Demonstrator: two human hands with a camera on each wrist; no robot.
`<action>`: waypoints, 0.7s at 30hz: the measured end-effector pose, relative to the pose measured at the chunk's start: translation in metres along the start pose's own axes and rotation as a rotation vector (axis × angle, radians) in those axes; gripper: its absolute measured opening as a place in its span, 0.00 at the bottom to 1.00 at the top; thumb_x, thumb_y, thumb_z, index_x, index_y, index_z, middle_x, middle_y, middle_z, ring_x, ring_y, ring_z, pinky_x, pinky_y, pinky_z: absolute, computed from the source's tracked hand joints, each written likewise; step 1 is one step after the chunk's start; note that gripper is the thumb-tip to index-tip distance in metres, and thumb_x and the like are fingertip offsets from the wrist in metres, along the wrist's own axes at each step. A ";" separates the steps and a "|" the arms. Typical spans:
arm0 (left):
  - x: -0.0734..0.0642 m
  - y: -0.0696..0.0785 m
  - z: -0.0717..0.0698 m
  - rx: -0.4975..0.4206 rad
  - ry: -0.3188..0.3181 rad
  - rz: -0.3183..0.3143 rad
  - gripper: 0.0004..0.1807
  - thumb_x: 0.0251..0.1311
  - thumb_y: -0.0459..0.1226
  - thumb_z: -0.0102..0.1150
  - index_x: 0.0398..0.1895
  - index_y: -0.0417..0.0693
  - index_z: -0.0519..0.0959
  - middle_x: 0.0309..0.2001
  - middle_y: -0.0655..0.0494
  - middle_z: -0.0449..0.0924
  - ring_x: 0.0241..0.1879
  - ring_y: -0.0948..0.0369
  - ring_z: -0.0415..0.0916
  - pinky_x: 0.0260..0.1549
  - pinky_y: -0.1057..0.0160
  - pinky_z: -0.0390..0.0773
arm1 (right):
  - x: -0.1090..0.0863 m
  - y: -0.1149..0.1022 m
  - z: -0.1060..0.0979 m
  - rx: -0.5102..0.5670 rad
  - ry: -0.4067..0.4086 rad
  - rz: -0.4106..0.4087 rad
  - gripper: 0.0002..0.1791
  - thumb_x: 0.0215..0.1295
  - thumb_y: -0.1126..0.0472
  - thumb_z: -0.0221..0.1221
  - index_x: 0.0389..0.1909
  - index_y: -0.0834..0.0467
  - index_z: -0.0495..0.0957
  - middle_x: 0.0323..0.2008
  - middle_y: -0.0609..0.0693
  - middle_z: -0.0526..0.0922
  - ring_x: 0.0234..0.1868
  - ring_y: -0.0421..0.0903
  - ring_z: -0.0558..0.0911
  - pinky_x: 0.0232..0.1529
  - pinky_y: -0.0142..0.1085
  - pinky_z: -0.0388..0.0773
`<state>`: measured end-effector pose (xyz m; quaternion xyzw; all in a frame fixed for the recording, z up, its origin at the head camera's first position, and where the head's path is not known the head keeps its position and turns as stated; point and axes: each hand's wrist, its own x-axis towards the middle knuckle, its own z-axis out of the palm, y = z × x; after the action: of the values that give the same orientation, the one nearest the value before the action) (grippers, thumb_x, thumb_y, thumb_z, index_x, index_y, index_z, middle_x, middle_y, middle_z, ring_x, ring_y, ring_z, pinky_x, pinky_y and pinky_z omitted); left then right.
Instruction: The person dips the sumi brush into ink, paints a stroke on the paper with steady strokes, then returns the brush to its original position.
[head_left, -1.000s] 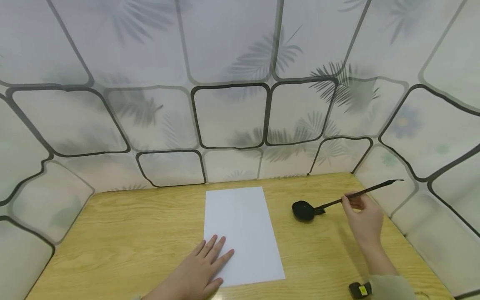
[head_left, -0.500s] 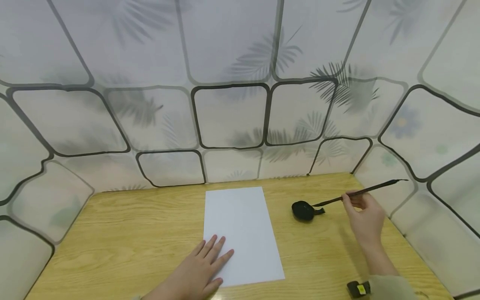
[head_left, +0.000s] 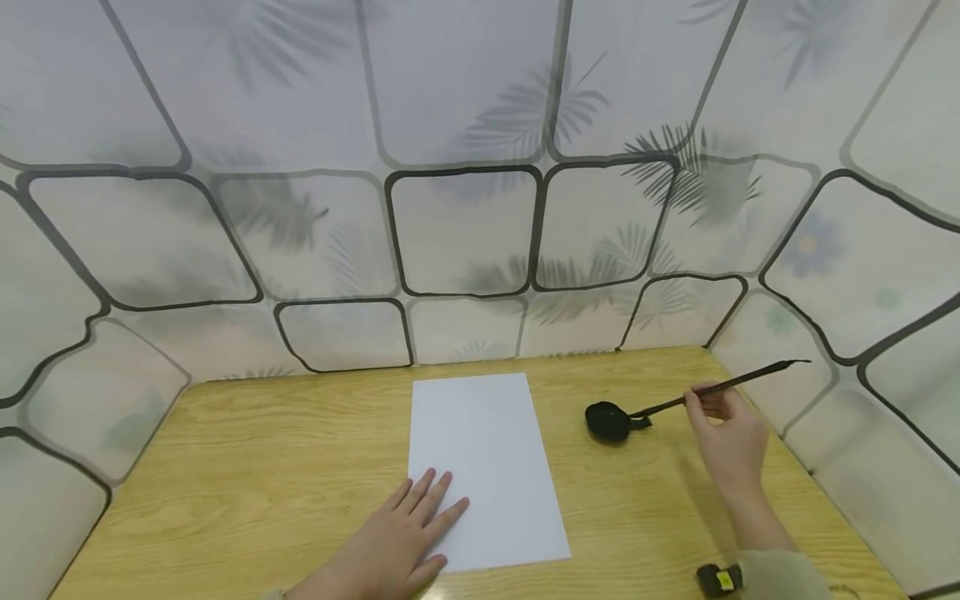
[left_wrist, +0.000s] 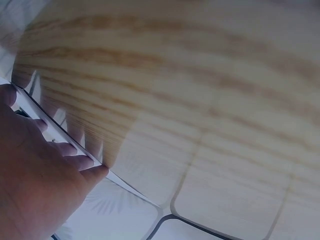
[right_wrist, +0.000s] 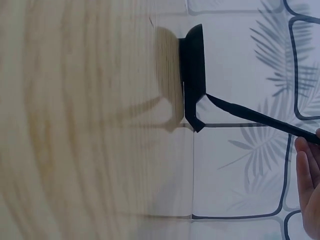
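"Brush point(head_left: 750, 376): where is it?"

"Slanting above the counter point(head_left: 285, 467), pinched by the right hand point(head_left: 731, 442). Its lower end meets the rim of the black dish point(head_left: 607, 422), on the side with the short handle. The other end points up toward the right wall."

"And the left hand point(head_left: 397, 533)?"

"Spread flat, grasping nothing, fingers on the near left part of the paper point(head_left: 491, 450)."

"How do the edges lie?"

"The paper's far edge sits just short of the counter's back edge. The right hand is raised near the right edge. A broad stretch of counter runs left of the paper; a narrower strip separates paper and dish."

"The surface and the room?"

"Yellowish wood grain. The pale wall point(head_left: 465, 233) has dark rounded outlines and grey leaves, and stands close behind and on both sides. By the right sleeve point(head_left: 783, 575) shows a black piece point(head_left: 718, 581) with a yellow patch."
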<state>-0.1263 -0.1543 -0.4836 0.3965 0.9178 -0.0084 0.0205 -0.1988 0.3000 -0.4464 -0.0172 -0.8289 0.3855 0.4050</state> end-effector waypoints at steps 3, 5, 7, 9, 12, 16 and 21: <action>0.000 0.000 0.000 -0.009 -0.004 -0.007 0.35 0.80 0.59 0.43 0.84 0.58 0.61 0.83 0.41 0.60 0.81 0.42 0.60 0.72 0.39 0.71 | 0.000 0.003 -0.004 0.004 0.015 -0.005 0.06 0.63 0.74 0.69 0.40 0.71 0.85 0.30 0.09 0.74 0.31 0.08 0.73 0.36 0.10 0.70; 0.001 0.000 0.002 -0.012 -0.002 -0.006 0.35 0.80 0.59 0.43 0.84 0.58 0.61 0.83 0.41 0.59 0.82 0.42 0.60 0.73 0.39 0.71 | 0.000 0.003 -0.006 0.010 0.025 -0.003 0.06 0.63 0.74 0.68 0.39 0.71 0.85 0.30 0.09 0.74 0.30 0.08 0.73 0.35 0.10 0.70; 0.001 0.000 0.003 -0.009 0.000 -0.006 0.35 0.81 0.59 0.42 0.84 0.58 0.61 0.83 0.42 0.59 0.82 0.43 0.60 0.73 0.39 0.71 | 0.001 0.002 -0.007 0.021 0.034 -0.001 0.05 0.63 0.74 0.68 0.39 0.72 0.85 0.30 0.09 0.74 0.30 0.09 0.74 0.35 0.10 0.71; 0.001 -0.001 0.004 -0.008 -0.002 -0.007 0.35 0.81 0.59 0.41 0.84 0.58 0.60 0.84 0.42 0.58 0.82 0.43 0.59 0.73 0.40 0.71 | 0.001 0.000 -0.006 0.038 0.040 -0.002 0.05 0.63 0.75 0.68 0.39 0.72 0.85 0.30 0.10 0.75 0.30 0.09 0.74 0.35 0.09 0.71; 0.001 -0.001 0.005 -0.003 -0.003 -0.005 0.36 0.80 0.60 0.41 0.84 0.58 0.61 0.83 0.42 0.59 0.82 0.43 0.60 0.73 0.40 0.71 | 0.002 -0.002 -0.004 0.066 0.040 -0.005 0.05 0.63 0.75 0.68 0.38 0.72 0.85 0.30 0.12 0.76 0.30 0.10 0.75 0.35 0.10 0.71; 0.001 -0.001 0.004 0.007 0.004 -0.001 0.35 0.80 0.60 0.42 0.84 0.58 0.61 0.83 0.42 0.60 0.81 0.43 0.61 0.72 0.40 0.72 | 0.001 -0.003 0.002 0.078 0.026 -0.006 0.04 0.63 0.75 0.68 0.38 0.72 0.85 0.31 0.13 0.77 0.30 0.11 0.76 0.35 0.10 0.72; 0.000 -0.002 0.003 0.031 0.019 0.017 0.35 0.80 0.59 0.43 0.84 0.57 0.62 0.82 0.40 0.61 0.80 0.42 0.63 0.71 0.39 0.73 | -0.002 -0.002 0.003 0.042 0.007 -0.002 0.04 0.63 0.73 0.69 0.38 0.70 0.86 0.30 0.12 0.75 0.30 0.10 0.74 0.34 0.10 0.71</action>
<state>-0.1275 -0.1556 -0.4863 0.4045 0.9143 -0.0187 0.0054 -0.1987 0.2958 -0.4474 -0.0094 -0.8192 0.4022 0.4086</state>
